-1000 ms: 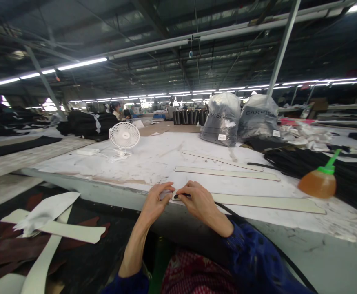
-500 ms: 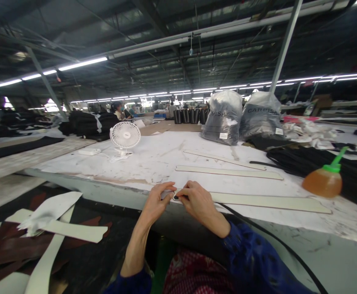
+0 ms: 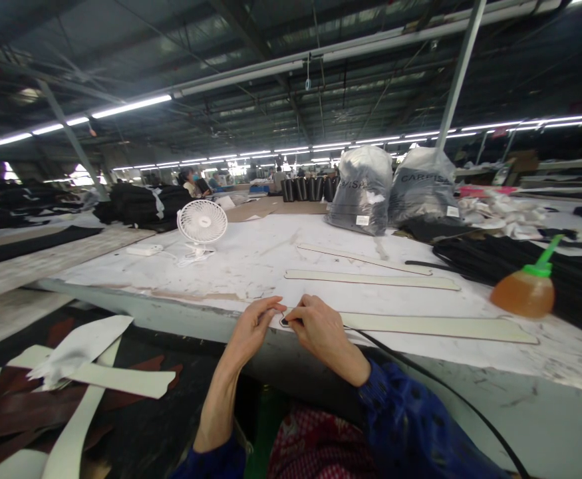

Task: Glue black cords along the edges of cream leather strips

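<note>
A long cream strip with a dark edge (image 3: 440, 327) lies along the table's front edge. My right hand (image 3: 319, 329) is over its left end, thumb and fingers pinched on a thin black strip (image 3: 400, 358), which runs under the hand and curves down to the lower right. Close by on the left, my left hand (image 3: 253, 326) has its fingertips pressed together beside the strip's left tip; what they hold, if anything, is too small to make out. Two more cream strips (image 3: 370, 280) lie behind.
A white fan (image 3: 202, 222) stands at the table's left. An orange glue bottle (image 3: 524, 293) is at the right, beside black strips (image 3: 500, 259). Filled plastic bags (image 3: 360, 193) stand at the back. Cream and brown pieces (image 3: 121, 379) lie at lower left.
My left hand's fingertips have drawn slightly away from the cream strip's left tip and closed together. My right hand stays pinched there. The whole view has shifted slightly.
</note>
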